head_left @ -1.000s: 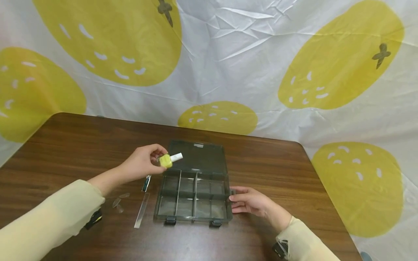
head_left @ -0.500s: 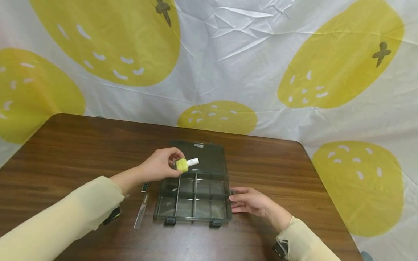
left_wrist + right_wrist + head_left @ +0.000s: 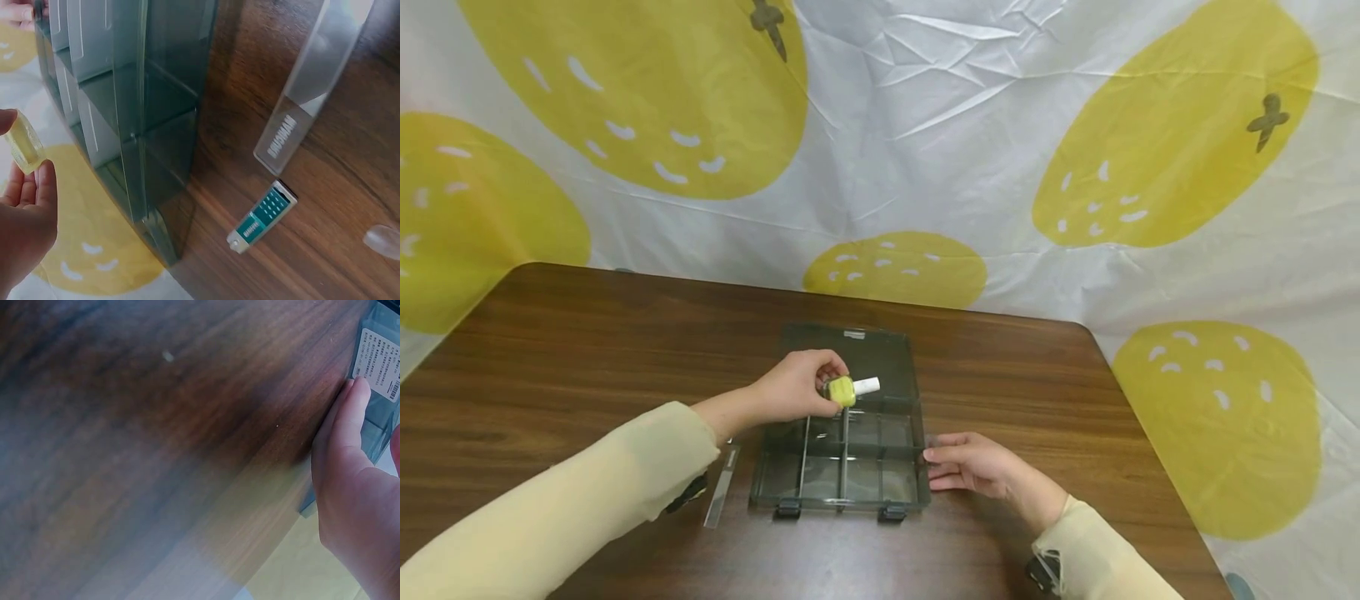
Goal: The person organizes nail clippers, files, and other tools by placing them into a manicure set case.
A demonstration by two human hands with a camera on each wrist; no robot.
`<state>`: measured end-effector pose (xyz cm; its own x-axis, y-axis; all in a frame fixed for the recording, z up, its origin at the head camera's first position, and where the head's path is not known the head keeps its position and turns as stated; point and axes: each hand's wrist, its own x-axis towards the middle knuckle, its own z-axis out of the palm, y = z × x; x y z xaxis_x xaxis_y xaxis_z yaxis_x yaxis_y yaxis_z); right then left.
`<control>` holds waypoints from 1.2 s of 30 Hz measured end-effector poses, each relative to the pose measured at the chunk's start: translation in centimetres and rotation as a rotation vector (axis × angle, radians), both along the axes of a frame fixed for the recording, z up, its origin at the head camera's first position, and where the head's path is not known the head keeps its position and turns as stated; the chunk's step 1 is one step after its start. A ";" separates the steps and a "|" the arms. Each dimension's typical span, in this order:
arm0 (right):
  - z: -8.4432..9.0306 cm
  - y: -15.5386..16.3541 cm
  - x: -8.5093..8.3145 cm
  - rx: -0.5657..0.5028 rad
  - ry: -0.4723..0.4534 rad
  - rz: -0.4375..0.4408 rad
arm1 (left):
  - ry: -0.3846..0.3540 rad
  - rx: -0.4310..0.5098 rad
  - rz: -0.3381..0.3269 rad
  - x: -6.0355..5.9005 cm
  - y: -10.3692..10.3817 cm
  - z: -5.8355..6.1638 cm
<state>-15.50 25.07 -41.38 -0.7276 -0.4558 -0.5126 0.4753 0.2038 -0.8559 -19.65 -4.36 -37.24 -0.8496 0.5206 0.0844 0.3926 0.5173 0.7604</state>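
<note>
My left hand (image 3: 801,387) pinches a nail polish bottle (image 3: 842,391) with yellow polish and a white cap between thumb and fingers. The bottle is tilted, its cap pointing right, above the far part of an open compartment box (image 3: 840,503) of smoky clear plastic. In the left wrist view, the yellow bottle (image 3: 25,144) is at the left edge, its cap out of sight. At the box's right side, my right hand (image 3: 973,467) holds the wall near its rim. One finger lies along the wall beside a white label (image 3: 379,365) in the right wrist view.
Left of the box lie a clear-sleeved strip (image 3: 722,487) and a nail clipper (image 3: 262,215) with a teal face. A small clear oval piece (image 3: 382,241) is further off. The box's lid (image 3: 887,358) leans back on the brown table (image 3: 1015,375). A lemon-print cloth (image 3: 925,167) hangs behind.
My left hand has carried the nail polish bottle to the right, from the box's left edge to over its middle. My right hand stays at the box's side.
</note>
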 end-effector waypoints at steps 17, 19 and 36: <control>0.1 0.0 0.1 -0.017 0.001 0.001 | -0.044 -0.012 -0.071 0.4 2.8 -1.7; 0.1 0.0 0.1 -0.019 0.002 0.000 | -0.046 -0.009 -0.075 0.4 3.0 -1.9; 0.2 -0.1 0.1 -0.015 -0.011 0.001 | 0.062 -0.065 -0.124 0.7 3.6 -2.4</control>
<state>-15.43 24.93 -41.17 -0.7216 -0.4638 -0.5140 0.4849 0.1913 -0.8534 -18.93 -0.77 -39.63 -0.7727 0.6272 0.0973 0.5015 0.5094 0.6993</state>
